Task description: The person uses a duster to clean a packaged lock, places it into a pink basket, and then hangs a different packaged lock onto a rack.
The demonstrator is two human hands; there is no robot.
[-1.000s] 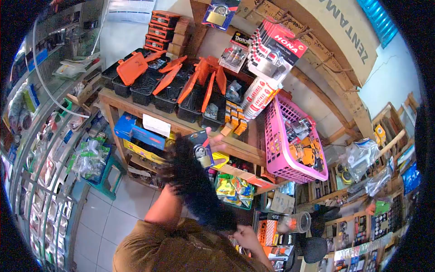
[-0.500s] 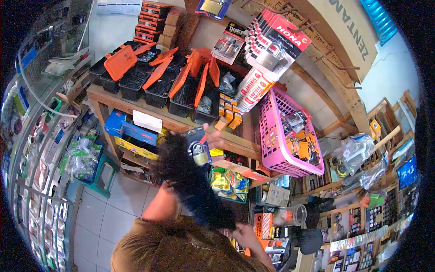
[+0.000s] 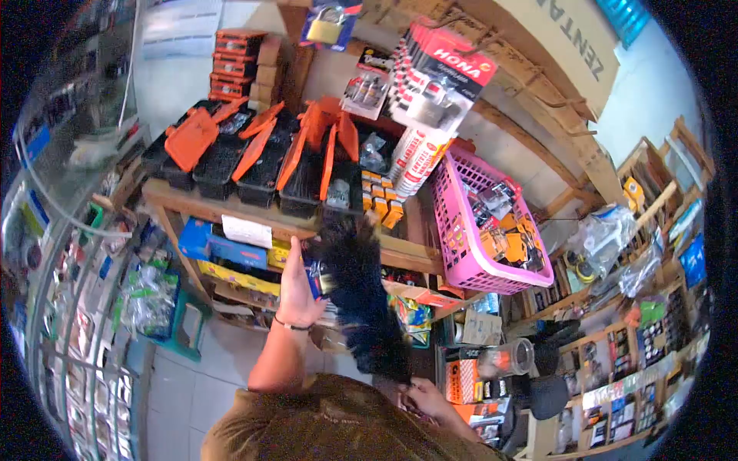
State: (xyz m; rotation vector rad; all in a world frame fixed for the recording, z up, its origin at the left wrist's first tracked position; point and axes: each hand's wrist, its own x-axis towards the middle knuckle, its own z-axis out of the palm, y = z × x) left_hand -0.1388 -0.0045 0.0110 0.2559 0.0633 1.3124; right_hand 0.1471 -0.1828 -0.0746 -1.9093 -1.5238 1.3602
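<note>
A black feather duster [image 3: 361,307] stands out from my right hand [image 3: 424,398], whose fingers are wrapped round its lower end near my body. My left hand [image 3: 298,290] holds a carded padlock [image 3: 319,278] in a blue package, thumb up, with the duster's feathers partly covering the card. Both are in front of the wooden shelf edge [image 3: 223,211]. Just above the duster are black bins with orange lids [image 3: 250,154].
A pink basket [image 3: 492,273] of packaged goods sits right of small orange boxes [image 3: 382,201]. Padlock cards [image 3: 442,84] hang above. Glass display shelves line the left, a green stool [image 3: 188,326] stands on the tiled floor, and stocked shelves fill the right.
My left hand has come into clearer view left of the duster, with the padlock card lower and further left. The duster has swung rightward and more upright. The camera view has shifted slightly.
</note>
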